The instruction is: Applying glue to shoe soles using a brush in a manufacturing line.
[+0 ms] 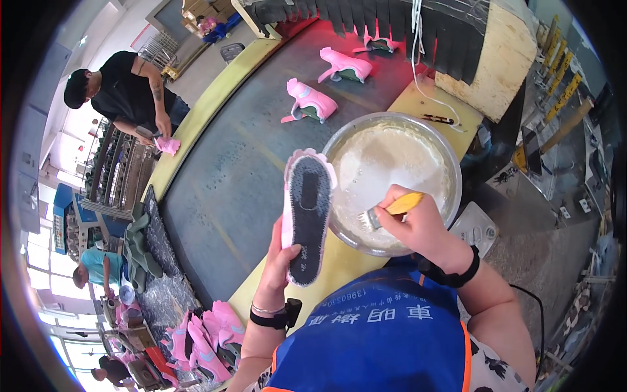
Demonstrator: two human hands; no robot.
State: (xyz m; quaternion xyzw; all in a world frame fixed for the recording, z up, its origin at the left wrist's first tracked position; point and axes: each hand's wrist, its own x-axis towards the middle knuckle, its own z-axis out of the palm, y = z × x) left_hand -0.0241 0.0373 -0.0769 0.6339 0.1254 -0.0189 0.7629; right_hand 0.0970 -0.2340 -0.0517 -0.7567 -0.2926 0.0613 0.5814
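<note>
shoe sole up in one hand, brush at the bowl in the other

the left hand [279, 261] is closed around the heel end of a pink shoe [307, 212], gripping it upright with the dark grey sole turned toward the camera and the toe pointing away. the shoe is held in the air just left of a wide metal bowl [450, 163] that holds a pale, whitish paste. the right hand [418, 225] is closed on the yellow handle of a small brush [390, 210]; the bristles point left, over the near rim of the bowl, close beside the shoe but apart from it. the bowl sits on a yellow table [339, 261] edge that borders a grey conveyor belt [222, 189]. farther along the belt lie three more pink shoes [312, 101], well apart from the hands. more pink shoes are heaped at the lower left [212, 336]. across the belt another person [127, 91] in a black shirt handles a pink piece.
</note>
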